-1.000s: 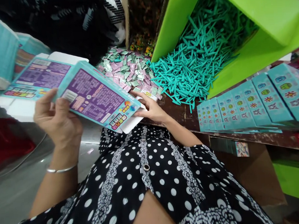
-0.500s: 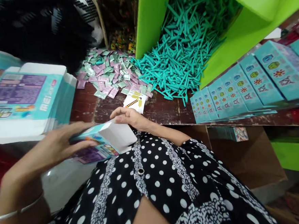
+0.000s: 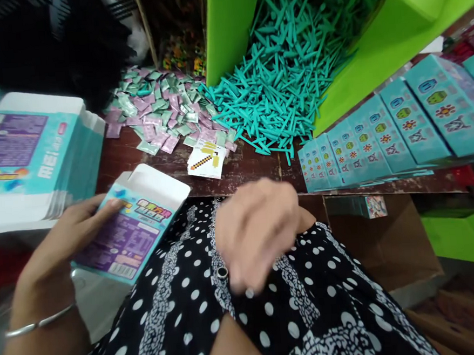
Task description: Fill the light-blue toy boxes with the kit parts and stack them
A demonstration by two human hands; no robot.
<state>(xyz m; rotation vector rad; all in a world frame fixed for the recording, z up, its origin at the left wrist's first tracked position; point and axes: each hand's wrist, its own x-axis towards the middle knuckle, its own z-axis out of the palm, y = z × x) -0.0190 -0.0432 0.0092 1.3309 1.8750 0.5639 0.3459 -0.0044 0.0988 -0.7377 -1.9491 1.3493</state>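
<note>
My left hand (image 3: 68, 235) holds a small teal and purple carton (image 3: 133, 228) at its left side, with the white end flap open toward the table edge. My right hand (image 3: 255, 233) hovers blurred above my lap, fingers loosely curled, holding nothing that I can make out. A small white card with a yellow pickaxe picture (image 3: 206, 159) lies on the dark wooden table (image 3: 253, 171) just beyond the carton.
A stack of flat teal cartons (image 3: 28, 154) lies at the left. Small pink and green sachets (image 3: 163, 112) and teal plastic pieces (image 3: 282, 71) spill from a green bin (image 3: 230, 32). A row of assembled teal boxes (image 3: 396, 128) stands at the right.
The carton has turned so its purple face points up and its flap has opened. My right hand has let go of it and pulled back over my lap.
</note>
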